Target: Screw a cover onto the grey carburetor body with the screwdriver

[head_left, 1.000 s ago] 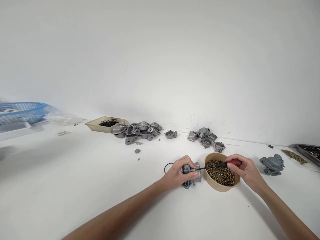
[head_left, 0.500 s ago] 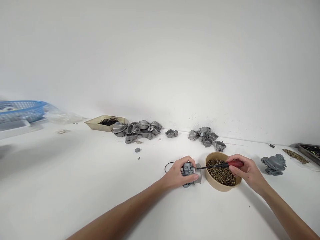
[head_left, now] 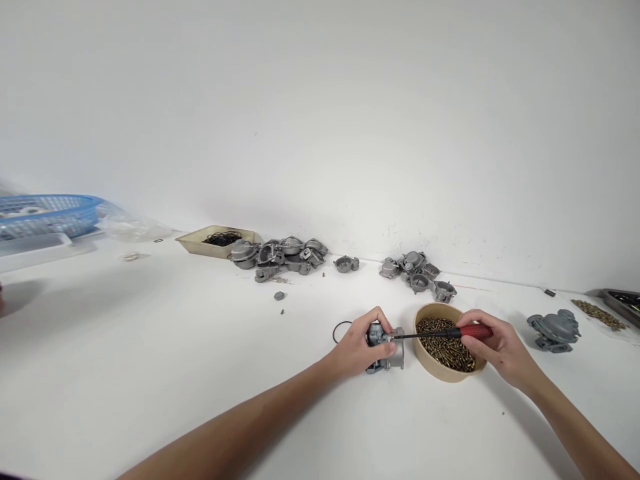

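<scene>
My left hand (head_left: 357,348) is closed around a grey metal carburetor-like part (head_left: 395,353) on the white table. In my right hand (head_left: 503,347) is the red handle of a screwdriver (head_left: 475,331), pinched between thumb and fingers. Its dark shaft points left, and the tip meets the metal part beside my left fingertips. Below the shaft stands a tan round bowl (head_left: 445,373) full of small brass-coloured pieces. A thin black ring (head_left: 335,328) lies just behind my left hand.
Grey metal parts (head_left: 293,247) are heaped at the back, with a smaller pile (head_left: 413,263) farther right. A cream tray (head_left: 195,247) and a blue basket (head_left: 80,217) stand left. One grey assembly (head_left: 556,328) sits right, near loose brass pieces (head_left: 597,313).
The view has shifted slightly, so most things appear a little farther right. Both hands keep their holds, and the screwdriver tip still meets the metal part.
</scene>
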`<state>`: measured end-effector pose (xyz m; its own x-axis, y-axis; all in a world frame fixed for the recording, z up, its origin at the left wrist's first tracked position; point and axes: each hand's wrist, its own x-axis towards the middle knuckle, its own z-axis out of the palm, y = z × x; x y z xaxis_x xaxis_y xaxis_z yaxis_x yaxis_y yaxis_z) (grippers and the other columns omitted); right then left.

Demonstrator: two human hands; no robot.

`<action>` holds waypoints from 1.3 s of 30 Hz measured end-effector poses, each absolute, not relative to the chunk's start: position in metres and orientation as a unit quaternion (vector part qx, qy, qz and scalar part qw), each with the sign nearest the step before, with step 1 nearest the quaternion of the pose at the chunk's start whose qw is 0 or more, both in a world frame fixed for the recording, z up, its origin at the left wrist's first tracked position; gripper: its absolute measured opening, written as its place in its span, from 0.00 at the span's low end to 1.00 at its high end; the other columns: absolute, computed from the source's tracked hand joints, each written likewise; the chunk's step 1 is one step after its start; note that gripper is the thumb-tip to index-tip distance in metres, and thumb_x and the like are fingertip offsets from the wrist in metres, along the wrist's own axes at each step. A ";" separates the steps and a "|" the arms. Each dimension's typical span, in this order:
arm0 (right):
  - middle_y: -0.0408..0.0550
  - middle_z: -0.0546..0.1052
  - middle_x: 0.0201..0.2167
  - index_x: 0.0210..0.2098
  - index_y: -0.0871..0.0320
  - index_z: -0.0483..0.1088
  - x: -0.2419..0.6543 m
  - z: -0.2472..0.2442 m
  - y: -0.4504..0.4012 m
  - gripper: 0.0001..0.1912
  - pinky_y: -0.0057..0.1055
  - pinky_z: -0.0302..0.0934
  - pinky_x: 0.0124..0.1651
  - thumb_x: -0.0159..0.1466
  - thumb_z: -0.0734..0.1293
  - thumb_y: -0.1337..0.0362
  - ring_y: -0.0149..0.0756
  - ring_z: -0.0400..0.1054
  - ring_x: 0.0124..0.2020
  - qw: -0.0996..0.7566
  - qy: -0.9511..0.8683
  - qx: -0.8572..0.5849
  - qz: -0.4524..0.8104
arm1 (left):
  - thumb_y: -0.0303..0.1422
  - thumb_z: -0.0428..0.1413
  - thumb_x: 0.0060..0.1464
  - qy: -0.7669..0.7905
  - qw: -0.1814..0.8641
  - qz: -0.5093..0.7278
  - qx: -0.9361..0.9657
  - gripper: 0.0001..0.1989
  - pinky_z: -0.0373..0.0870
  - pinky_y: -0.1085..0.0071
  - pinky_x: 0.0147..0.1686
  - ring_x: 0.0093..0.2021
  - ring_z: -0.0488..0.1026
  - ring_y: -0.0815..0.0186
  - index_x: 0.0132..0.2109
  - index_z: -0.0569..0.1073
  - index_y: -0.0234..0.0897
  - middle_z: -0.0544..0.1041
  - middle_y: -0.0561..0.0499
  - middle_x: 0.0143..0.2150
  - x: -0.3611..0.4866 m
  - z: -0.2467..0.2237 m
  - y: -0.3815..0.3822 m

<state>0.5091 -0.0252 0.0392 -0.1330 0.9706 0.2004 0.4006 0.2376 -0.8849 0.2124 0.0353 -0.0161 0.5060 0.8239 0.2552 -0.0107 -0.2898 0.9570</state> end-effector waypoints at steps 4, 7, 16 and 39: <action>0.44 0.70 0.25 0.40 0.57 0.74 0.505 0.038 -0.024 0.25 0.29 0.58 0.25 0.69 0.66 0.40 0.32 0.62 0.22 0.414 -0.647 -0.533 0.355 | 0.45 0.67 0.52 0.276 0.538 0.428 0.672 0.19 0.64 0.74 0.29 0.32 0.70 0.67 0.38 0.69 0.38 0.77 0.49 0.40 0.215 -0.018 0.034; 0.47 0.73 0.29 0.39 0.57 0.76 0.503 0.037 -0.024 0.26 0.29 0.61 0.26 0.69 0.66 0.39 0.33 0.65 0.24 0.421 -0.657 -0.530 0.333 | 0.44 0.68 0.50 0.280 0.543 0.430 0.664 0.20 0.63 0.75 0.27 0.29 0.68 0.70 0.37 0.69 0.37 0.78 0.48 0.40 0.215 -0.016 0.034; 0.46 0.71 0.29 0.40 0.54 0.77 0.506 0.037 -0.025 0.22 0.29 0.58 0.27 0.67 0.69 0.41 0.33 0.61 0.25 0.412 -0.686 -0.522 0.295 | 0.46 0.67 0.51 0.255 0.534 0.417 0.690 0.21 0.67 0.74 0.30 0.31 0.69 0.69 0.38 0.68 0.38 0.77 0.49 0.41 0.213 -0.016 0.034; 0.45 0.67 0.23 0.34 0.57 0.76 0.505 0.031 -0.023 0.30 0.28 0.54 0.23 0.71 0.61 0.37 0.33 0.58 0.23 0.371 -0.674 -0.560 0.308 | 0.49 0.68 0.52 0.278 0.557 0.377 0.686 0.25 0.62 0.76 0.24 0.23 0.63 0.72 0.43 0.65 0.41 0.71 0.56 0.30 0.211 -0.016 0.035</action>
<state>0.5051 -0.0229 0.0313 -0.0976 0.9829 0.1560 0.5262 0.1840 -0.8302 0.2110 0.0349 -0.0164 0.5618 0.8008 0.2077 -0.0381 -0.2257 0.9735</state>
